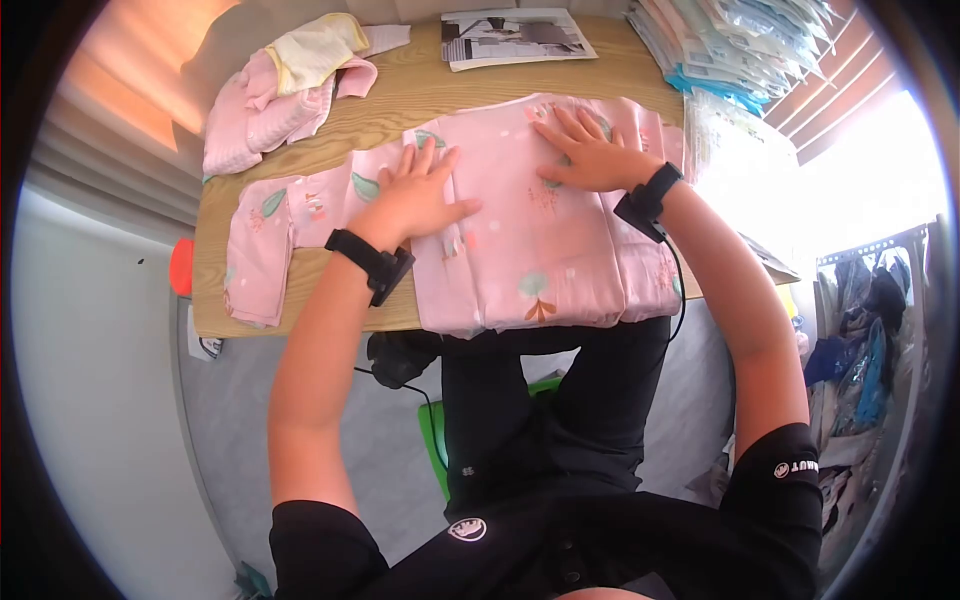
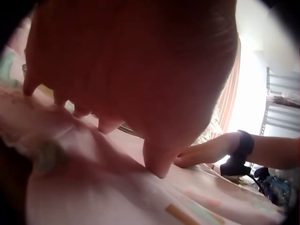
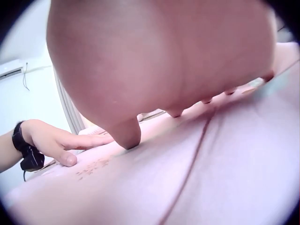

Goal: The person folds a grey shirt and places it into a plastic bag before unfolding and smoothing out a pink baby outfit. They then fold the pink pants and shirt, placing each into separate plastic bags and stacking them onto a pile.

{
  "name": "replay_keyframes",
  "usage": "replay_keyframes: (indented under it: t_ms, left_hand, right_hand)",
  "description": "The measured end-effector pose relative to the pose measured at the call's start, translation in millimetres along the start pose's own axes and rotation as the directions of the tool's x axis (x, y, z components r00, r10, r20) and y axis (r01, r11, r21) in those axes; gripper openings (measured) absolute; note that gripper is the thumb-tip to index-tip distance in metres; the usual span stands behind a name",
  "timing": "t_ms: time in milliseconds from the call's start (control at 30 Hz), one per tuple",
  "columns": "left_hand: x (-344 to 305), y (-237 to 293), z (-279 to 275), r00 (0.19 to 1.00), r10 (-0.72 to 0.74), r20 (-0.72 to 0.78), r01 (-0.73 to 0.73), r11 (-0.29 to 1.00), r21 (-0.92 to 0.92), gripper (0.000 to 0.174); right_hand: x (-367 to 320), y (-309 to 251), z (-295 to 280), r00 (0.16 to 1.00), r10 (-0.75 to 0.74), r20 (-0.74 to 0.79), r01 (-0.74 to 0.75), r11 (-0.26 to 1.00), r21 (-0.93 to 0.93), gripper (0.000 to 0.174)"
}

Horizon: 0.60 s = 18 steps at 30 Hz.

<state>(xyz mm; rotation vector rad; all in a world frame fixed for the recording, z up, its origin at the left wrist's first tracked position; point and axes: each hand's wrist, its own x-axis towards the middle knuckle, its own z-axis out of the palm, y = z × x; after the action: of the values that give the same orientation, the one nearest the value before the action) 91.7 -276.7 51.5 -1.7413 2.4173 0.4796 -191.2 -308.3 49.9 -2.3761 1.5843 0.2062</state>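
Observation:
A pink garment with green leaf and brown plant prints lies spread on the wooden table. One sleeve reaches out to the left and bends down toward the front edge. My left hand rests with spread fingers on the garment's left part, near where the sleeve begins. On its upper right, my right hand lies with fingers apart. Both wrist views show the fingertips and thumb touching the cloth, palms arched above it. A crease runs through the fabric below the right hand.
More pink clothing with a yellow-edged piece is heaped at the back left. A printed picture sheet lies at the back. Plastic-wrapped packets are stacked at the back right. Clothes hang on a rack at the right.

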Motion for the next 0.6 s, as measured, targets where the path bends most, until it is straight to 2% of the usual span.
replay_keyframes:
  t_ms: [167,400,467,600]
  left_hand:
    - [28.7,-23.7,-4.0,1.000,-0.014,0.028,0.015,0.999,-0.031,0.101]
    - [52.4,-42.6,-12.5,1.000,0.015,0.020,-0.014,0.998,-0.061,0.104]
    - [53.0,-48.5,-15.6,0.999,0.044,0.018,-0.042,0.997,-0.066,0.097]
    - [51.0,-66.5,-18.1,0.990,0.140,-0.034,-0.144,0.979,-0.145,0.084]
  right_hand:
    - [15.1,4.6,-7.3,1.000,0.020,0.019,-0.020,1.000,-0.020,0.083]
    - [39.8,13.1,-7.4,0.999,0.027,-0.038,-0.026,0.999,0.030,0.083]
    - [45.2,18.0,-8.5,0.999,0.025,-0.048,-0.021,0.997,0.075,0.084]
    - [54.3,37.3,-4.7,0.989,0.046,-0.137,-0.020,0.983,0.183,0.073]
